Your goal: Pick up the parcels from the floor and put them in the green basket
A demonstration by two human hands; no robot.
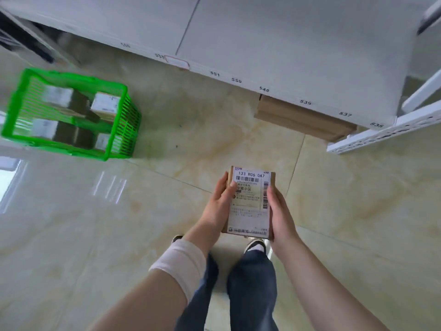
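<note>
Parcel (249, 199) held flat and label-up in the lower middle of the frame, clamped between both hands. The left hand (220, 204) curls round its left edge with the thumb lying over the label, and the right hand (281, 216) wraps the right edge. Each grip is closed on the parcel, with neither hand free.

The green basket (126, 130) sits on the floor (167, 211) at the upper left of the frame, well apart from the parcel. Several labelled parcels (105, 103) already lie in it.

By my reckoning the lift is done and the carry to the basket is the step in hand. To do it well, the person would turn left and keep the parcel level. They would then bring it over the open top and lower it into a gap among the boxes rather than dropping it onto a corner. Blur makes it hard to say where that gap is.

Room looks good: an open stretch of tile runs from the feet to the basket. Edges to mind are the basket's rim and, at the upper right, the white shelf (286, 44), whose front lip overhangs a brown carton (303, 118) on the floor. A perforated rail (381, 134) juts in at the right.
</note>
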